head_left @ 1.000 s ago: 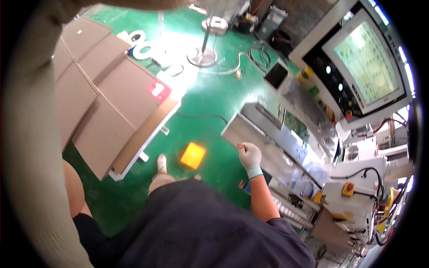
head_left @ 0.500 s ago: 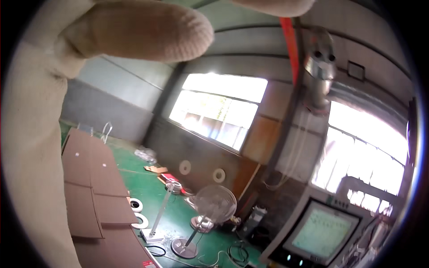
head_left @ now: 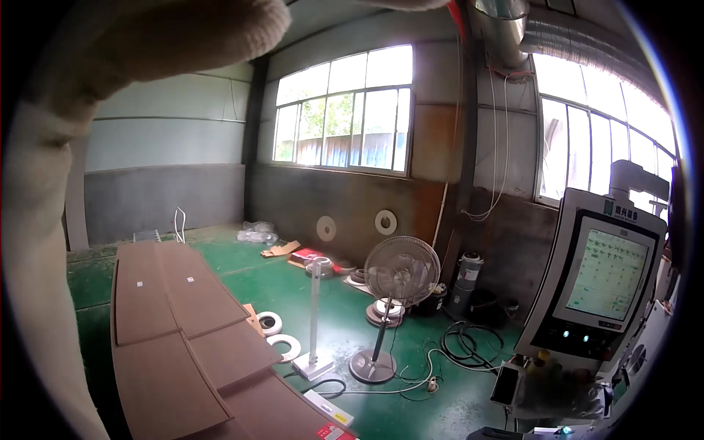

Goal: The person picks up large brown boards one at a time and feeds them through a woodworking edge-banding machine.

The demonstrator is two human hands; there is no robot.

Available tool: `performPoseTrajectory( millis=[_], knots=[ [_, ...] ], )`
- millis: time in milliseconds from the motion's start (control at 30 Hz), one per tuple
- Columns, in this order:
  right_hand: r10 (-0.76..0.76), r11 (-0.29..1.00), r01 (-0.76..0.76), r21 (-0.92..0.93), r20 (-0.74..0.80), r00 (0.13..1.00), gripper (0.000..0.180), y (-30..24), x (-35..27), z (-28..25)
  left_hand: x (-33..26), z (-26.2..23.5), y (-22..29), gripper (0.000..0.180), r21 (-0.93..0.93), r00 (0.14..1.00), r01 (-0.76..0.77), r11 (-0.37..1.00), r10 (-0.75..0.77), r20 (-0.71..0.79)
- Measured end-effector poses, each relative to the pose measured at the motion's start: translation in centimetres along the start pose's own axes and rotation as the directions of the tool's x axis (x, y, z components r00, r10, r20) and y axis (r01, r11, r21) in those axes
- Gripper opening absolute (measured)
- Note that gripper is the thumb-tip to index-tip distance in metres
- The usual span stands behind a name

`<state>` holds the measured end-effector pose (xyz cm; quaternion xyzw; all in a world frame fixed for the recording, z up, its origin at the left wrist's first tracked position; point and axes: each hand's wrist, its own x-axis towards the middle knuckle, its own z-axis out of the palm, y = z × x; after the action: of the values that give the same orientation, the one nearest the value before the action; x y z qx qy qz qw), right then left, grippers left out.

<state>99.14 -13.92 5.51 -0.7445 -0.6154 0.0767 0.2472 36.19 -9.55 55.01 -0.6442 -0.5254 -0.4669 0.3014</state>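
My left hand point(head_left: 169, 44), in a pale knitted glove, is raised very close to the camera. Its pale-sleeved forearm point(head_left: 40, 271) runs up the left edge. One finger stretches to the right across the upper left, and the tip of what looks like another finger shows at the top edge. Nothing is visible in this hand; the rest of it is cut off. My right hand does not show. Nearest below the left hand lie long brown panels point(head_left: 213, 293), stacked and overlapping, two with small white labels.
A pedestal fan point(head_left: 402, 271) and a white upright stand point(head_left: 315, 323) occupy the green floor, among rolls of edging point(head_left: 284, 348) and loose cables point(head_left: 469, 345). At right stands a machine control panel point(head_left: 605, 271) with a lit screen. Windows point(head_left: 343, 110) line the far wall.
The view has levelled out from a strong tilt and become sharper. My left hand has shifted up and left in the picture, and more of the control panel shows.
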Motion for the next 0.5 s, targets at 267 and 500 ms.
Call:
performPoseTrajectory(
  millis=[267,500],
  knots=[
    [0.095,0.973,-0.102,-0.205,-0.047,0.994,0.040,2.1,-2.7,-1.6,0.6,0.4,-3.5,0.056,-0.050,1.000,-0.001,0.999,0.002,0.005],
    [0.194,0.947,-0.208,-0.243,-0.083,0.978,0.038,1.5,-0.9,0.8,-1.1,-0.3,-4.8,0.054,0.033,1.000,0.029,0.999,-0.029,0.010]
  ],
)
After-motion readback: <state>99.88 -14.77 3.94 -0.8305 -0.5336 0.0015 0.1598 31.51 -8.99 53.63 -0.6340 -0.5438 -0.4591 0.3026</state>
